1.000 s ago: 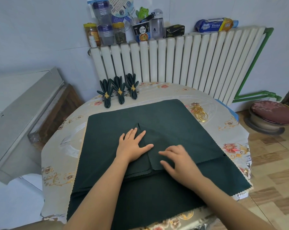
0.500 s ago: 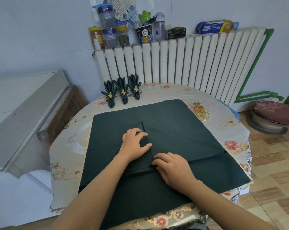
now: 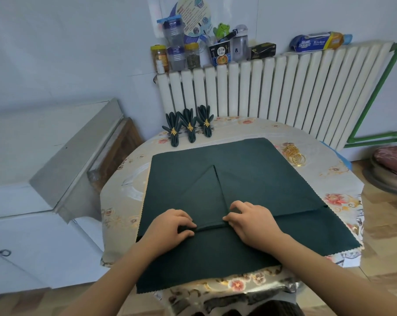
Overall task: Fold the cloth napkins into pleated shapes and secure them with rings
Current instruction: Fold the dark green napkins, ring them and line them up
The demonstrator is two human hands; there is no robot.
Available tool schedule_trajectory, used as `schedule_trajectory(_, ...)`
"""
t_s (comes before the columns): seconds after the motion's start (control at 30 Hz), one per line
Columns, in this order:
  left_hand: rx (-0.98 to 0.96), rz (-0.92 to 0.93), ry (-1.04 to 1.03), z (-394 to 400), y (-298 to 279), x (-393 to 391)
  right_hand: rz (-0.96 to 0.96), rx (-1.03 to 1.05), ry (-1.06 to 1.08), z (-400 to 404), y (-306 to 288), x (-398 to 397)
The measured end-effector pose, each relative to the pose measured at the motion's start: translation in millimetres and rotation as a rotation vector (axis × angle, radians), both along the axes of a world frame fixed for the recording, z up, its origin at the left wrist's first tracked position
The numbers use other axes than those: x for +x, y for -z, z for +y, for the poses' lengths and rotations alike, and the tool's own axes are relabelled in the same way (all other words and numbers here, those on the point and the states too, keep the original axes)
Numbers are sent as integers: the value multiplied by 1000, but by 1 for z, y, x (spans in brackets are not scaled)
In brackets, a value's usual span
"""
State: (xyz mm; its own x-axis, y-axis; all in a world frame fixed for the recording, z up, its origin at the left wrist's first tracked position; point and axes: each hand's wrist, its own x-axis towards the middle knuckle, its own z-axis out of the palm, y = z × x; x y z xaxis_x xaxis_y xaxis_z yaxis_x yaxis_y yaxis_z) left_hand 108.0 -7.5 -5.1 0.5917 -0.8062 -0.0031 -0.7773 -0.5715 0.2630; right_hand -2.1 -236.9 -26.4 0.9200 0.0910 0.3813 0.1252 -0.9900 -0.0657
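Now both hands pinch the napkin's (image 3: 206, 197) near fold edge: left hand (image 3: 170, 226) curled on its left end, right hand (image 3: 253, 221) curled on its right end, hem taut between them. Napkin lies folded on a larger dark cloth (image 3: 238, 254) under the hands. Beyond the right hand, gold rings (image 3: 294, 155); beyond the left, three finished napkins (image 3: 189, 127).
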Motion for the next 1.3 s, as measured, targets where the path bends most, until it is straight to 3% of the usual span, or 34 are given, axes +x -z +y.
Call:
schedule_trajectory(0.2, 162, -160, 28, -12, -14, -3, 245, -94, 73, 22, -16, 3)
schedule_trajectory(0.33, 299, -324, 48, -42, -39, 10, 239, -25, 163, 28, -14, 6)
schedule_trajectory(0.53, 310, -546, 142, -95, -48, 32, 179, 176, 325, 35, -17, 12)
schedule_trajectory(0.67, 118, -370, 86, -113, -20, 55, 110, 253, 424, 36, -13, 19)
schedule_trajectory(0.8, -206, -153, -371, -113, 0, 68, 19, 254, 457, 36, 1, 19)
schedule_trajectory(0.9, -319, 122, -607, -117, 7, 86, -32, 238, 461, 34, 7, 21)
schedule_trajectory(0.97, -348, 205, -636, -120, 8, 94, -91, 242, 448, 35, 9, 20)
schedule_trajectory(1.17, -516, 202, -625, -136, 12, 101, -232, 244, 451, 35, 15, 21)
schedule_trajectory(1.3, -513, 195, -575, -142, 22, 102, -258, 222, 450, 35, 22, 21)
